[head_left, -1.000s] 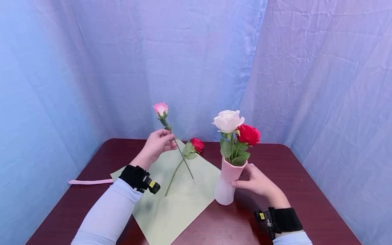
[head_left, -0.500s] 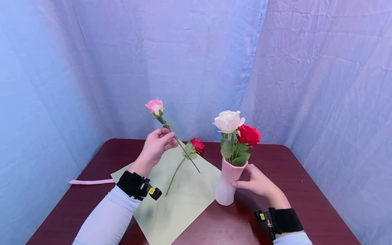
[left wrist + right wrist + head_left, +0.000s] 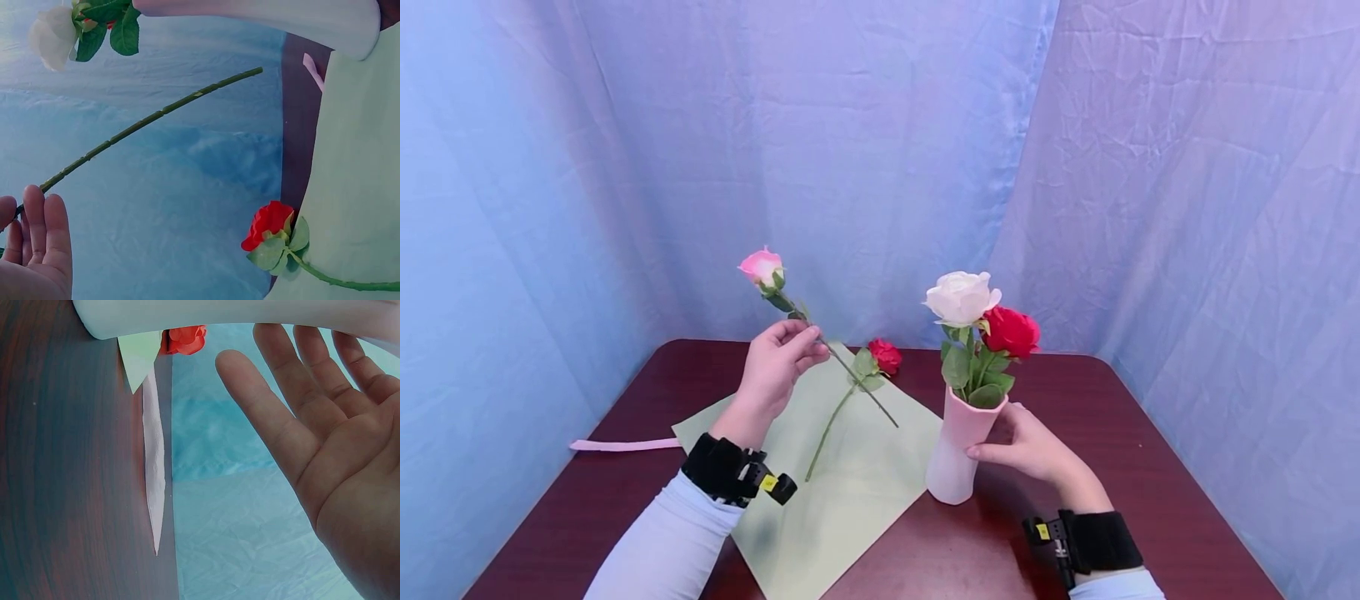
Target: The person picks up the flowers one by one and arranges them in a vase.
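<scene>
My left hand (image 3: 775, 367) pinches the stem of a pink-and-white rose (image 3: 763, 269) above the table, bloom tilted up and left. The bare lower stem slants down right; in the left wrist view the bloom is out of sight. On the right a pink-and-white vase (image 3: 958, 446) stands upright, holding a white rose (image 3: 962, 297) and a red rose (image 3: 1011, 332). My right hand (image 3: 1037, 446) holds the vase from its right side, thumb in front and fingers partly hidden behind it. Another red rose (image 3: 884, 356) lies on pale green paper (image 3: 850, 517).
The paper lies diagonally on the dark red-brown table (image 3: 1150, 467), its right corner by the vase base. A pink ribbon (image 3: 625, 446) pokes out from under the paper's left corner. Blue-lilac curtains (image 3: 880, 150) surround the table at the back and sides.
The pink-and-white rose in my left hand has shifted left and tilted further, its stem end swinging right and slightly up. My right hand and the vase stay nearly still.
</scene>
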The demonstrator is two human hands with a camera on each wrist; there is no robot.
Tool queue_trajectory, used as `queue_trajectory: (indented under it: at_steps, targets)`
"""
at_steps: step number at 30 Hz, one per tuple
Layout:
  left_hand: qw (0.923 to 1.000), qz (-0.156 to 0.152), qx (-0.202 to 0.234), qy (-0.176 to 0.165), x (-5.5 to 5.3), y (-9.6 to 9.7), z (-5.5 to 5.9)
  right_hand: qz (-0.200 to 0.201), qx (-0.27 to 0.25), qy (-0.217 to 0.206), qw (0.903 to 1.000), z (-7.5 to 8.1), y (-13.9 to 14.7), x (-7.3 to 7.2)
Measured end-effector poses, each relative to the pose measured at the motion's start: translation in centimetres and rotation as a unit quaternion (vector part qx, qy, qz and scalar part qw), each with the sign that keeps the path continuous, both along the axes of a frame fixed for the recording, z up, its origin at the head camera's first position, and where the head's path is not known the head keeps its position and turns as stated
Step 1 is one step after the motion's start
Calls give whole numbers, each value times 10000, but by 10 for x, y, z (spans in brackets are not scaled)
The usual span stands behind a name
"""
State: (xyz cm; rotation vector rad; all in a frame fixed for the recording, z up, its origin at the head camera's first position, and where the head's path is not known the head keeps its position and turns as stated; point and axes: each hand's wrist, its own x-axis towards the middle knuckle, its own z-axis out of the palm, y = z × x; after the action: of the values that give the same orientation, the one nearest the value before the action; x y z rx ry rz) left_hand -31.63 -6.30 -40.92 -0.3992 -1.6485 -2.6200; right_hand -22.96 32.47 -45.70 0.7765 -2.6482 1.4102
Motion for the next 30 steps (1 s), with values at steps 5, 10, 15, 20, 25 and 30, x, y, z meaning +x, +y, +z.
queue_trajectory:
  at_steps: [5,10,15,20,25,30]
  targets:
    - [9999,2,121,34,7,1,1,-13,-17,-30,10000,0,0,0]
    - [9994,21,305,130,13,3,4,27,-34,-9,10000,0,0,1]
    - [9985,26,498,224,20,6,7,69,-90,-11,9999,0,-1,1]
    - [9975,23,592,391,27,6,10,64,-121,-55,9999,0,-1,2]
    - [9966,-5,659,502,33,5,13,85,-158,-106,9998,1,-2,2]
    - [9951,-23,775,619,40,3,16,85,-163,-87,9998,1,-3,2]
